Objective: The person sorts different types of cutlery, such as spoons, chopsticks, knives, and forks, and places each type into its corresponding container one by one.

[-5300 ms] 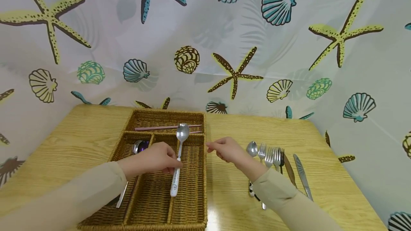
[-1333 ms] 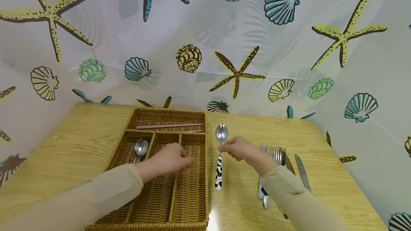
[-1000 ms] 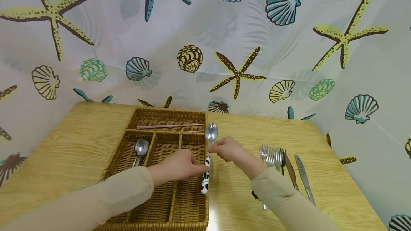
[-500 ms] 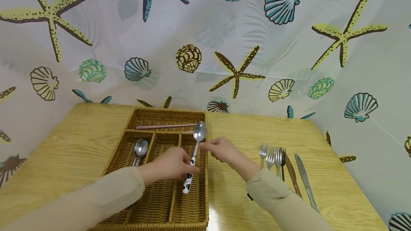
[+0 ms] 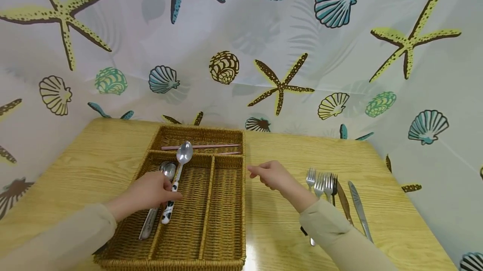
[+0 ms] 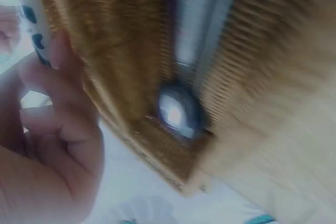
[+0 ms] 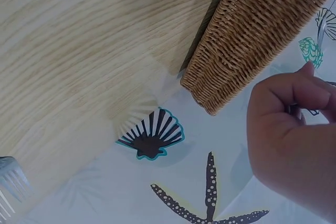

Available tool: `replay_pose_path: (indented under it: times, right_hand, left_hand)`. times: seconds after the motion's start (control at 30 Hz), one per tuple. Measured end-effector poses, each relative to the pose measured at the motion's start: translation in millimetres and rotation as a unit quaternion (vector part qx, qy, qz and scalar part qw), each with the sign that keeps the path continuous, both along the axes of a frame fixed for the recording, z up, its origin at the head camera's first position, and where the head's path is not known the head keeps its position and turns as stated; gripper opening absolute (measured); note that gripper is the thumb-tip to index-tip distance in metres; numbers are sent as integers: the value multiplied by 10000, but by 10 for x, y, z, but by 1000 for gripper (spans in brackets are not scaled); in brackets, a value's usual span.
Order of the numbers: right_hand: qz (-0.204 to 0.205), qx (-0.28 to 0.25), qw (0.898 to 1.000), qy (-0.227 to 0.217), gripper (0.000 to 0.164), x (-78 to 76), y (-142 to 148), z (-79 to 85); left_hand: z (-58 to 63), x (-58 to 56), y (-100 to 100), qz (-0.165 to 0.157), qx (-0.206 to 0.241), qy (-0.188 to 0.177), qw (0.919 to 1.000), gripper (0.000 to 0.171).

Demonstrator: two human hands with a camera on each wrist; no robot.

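My left hand (image 5: 147, 193) pinches a spoon (image 5: 184, 152) with a cow-spotted handle. It hovers over the divider between the left and middle compartments of the wicker tray (image 5: 243, 212). In the left wrist view, thumb and fingers (image 6: 44, 80) grip the spotted handle (image 6: 34, 24). Several metal spoons (image 5: 168, 170) lie in the left compartment, partly hidden by that hand. My right hand (image 5: 272, 174) hangs just right of the tray's edge, fingers loosely curled and holding nothing; the right wrist view shows the same hand (image 7: 289, 124) near the tray's outer wall.
Pink chopsticks (image 5: 211, 146) lie in the tray's back compartment. Several forks (image 5: 319, 184) and two knives (image 5: 358, 204) lie on the wooden table (image 5: 275, 220) at right, partly covered by the right sleeve. A patterned cloth (image 5: 234, 15) rises behind the table.
The right hand carried the cow-spotted spoon left from the cutlery and passed it to the left hand, which has moved it left across the tray. An earlier white-handled spoon has left the left hand.
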State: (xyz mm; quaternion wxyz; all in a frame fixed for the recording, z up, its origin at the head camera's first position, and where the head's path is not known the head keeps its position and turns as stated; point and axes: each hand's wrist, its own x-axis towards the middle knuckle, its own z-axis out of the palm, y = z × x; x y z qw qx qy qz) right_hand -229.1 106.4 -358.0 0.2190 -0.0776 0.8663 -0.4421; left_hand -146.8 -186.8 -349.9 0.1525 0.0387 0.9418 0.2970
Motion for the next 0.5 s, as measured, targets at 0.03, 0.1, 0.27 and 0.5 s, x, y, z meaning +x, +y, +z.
replay_pose_path:
  times: [0.03, 0.1, 0.27, 0.5]
  right_hand:
    - [-11, 4, 10000, 8, 41, -1, 5, -3]
    - [-32, -5, 10000, -2, 41, -3, 13, -11]
    - [-80, 16, 10000, -31, 40, 4, 21, -26]
    - [6, -33, 10000, 0, 40, 18, 2, -41]
  left_hand:
    - [5, 10, -49, 9, 7, 0, 10000, 50]
    - [19, 28, -132, 32, -32, 14, 10000, 50]
    - [11, 82, -255, 82, -395, 36, 9992, 49]
    - [-140, 141, -310, -13, -804, 104, 9967, 48]
